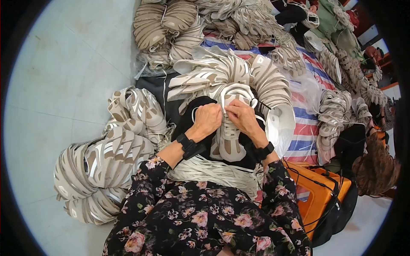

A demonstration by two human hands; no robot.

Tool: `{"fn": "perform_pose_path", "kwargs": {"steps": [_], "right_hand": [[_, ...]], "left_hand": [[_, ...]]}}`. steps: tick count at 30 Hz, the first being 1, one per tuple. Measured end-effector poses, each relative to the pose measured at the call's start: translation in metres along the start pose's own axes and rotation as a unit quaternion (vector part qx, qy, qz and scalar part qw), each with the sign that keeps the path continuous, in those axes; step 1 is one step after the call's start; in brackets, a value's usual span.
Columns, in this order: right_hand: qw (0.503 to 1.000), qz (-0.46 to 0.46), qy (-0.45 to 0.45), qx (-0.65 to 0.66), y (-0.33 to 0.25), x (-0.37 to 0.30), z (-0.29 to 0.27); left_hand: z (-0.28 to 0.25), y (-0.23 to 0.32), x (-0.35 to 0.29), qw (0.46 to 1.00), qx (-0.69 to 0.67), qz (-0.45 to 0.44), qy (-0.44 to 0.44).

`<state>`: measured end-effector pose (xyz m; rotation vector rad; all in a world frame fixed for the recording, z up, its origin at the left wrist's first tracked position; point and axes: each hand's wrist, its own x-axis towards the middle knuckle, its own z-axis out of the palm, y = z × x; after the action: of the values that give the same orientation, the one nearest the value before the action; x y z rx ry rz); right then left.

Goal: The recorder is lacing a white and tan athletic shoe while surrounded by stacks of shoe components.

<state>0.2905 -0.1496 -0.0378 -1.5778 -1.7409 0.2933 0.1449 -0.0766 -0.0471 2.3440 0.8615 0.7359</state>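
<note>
A beige and white shoe upper (231,138) lies on my lap, its toe toward me, with white lace rows crossing its front. My left hand (208,121) is closed at the left side of its opening, with a loop of white shoelace (194,113) showing beside the wrist side. On the opposite edge my right hand (242,117) is pinched, fingertips close to the left hand's. Both seem to grip the shoelace at the top eyelets; the fingers hide the exact spot. A bundle of loose off-white laces (215,174) lies across my lap, below the upper.
Nested stacks of shoe uppers (273,81) lie just ahead, with more piles at left (115,158) and far left (164,25). A striped sheet (301,143) covers the ground at right. An orange plastic crate (314,198) with black cords stands near my right side. Other people sit at the far right.
</note>
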Motion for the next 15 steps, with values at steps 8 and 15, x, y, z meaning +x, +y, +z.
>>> {"fn": "perform_pose_path", "kwargs": {"steps": [8,15], "right_hand": [[1.000,-0.004,0.022,-0.007,0.002,-0.001,0.005],[0.988,-0.095,0.001,-0.124,0.028,0.002,-0.026]], "left_hand": [[-0.008,-0.015,0.003,0.928,-0.263,-0.218,-0.147],[-0.001,-0.006,-0.003,0.980,-0.178,-0.087,-0.008]]}}
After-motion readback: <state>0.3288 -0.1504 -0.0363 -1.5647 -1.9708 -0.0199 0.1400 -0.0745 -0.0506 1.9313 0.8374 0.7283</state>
